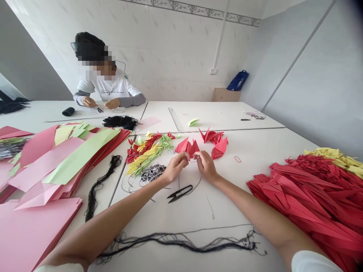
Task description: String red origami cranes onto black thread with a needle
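Observation:
My left hand (177,165) and my right hand (206,166) are close together over the table, fingertips pinched. A thin black thread (200,182) spans the small gap between them, and its loose length curves down onto the tabletop. Just beyond my fingers sit red folded-paper pieces (185,145), partly hidden by my hands. More red folded pieces (219,148) lie slightly farther right. Below my hands, black thread snips (179,193) rest on the table. A long needle (210,207) lies to their right. Left of my left hand is a tangle of grey cord (153,172).
Black thread bundles (181,241) lie near me and at left. Coloured paper sheets (42,226) cover the left side. A large heap of red folded paper (309,204) fills the right. Small folded pieces (147,153) and a ruler (175,119) lie beyond. A co-worker (109,88) sits across the table.

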The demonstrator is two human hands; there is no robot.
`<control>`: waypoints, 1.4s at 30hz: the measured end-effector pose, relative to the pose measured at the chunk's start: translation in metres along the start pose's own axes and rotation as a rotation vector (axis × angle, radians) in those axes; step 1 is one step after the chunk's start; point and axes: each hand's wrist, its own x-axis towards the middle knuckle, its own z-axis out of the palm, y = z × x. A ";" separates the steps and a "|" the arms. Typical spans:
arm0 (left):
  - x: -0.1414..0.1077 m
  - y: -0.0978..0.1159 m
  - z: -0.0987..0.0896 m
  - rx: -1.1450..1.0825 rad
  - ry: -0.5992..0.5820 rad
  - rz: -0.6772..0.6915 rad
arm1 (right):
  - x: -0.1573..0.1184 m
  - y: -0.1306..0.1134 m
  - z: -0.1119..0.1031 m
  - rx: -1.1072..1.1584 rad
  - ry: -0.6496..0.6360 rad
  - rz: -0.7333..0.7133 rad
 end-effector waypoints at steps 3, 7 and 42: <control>0.000 -0.014 -0.005 0.089 0.060 0.048 | 0.002 0.000 0.004 0.093 0.064 -0.015; -0.004 -0.020 -0.007 0.144 0.064 0.083 | 0.005 -0.002 0.006 0.176 0.078 -0.021; -0.001 -0.025 -0.004 0.474 0.008 0.051 | 0.003 -0.032 0.010 0.804 0.082 0.452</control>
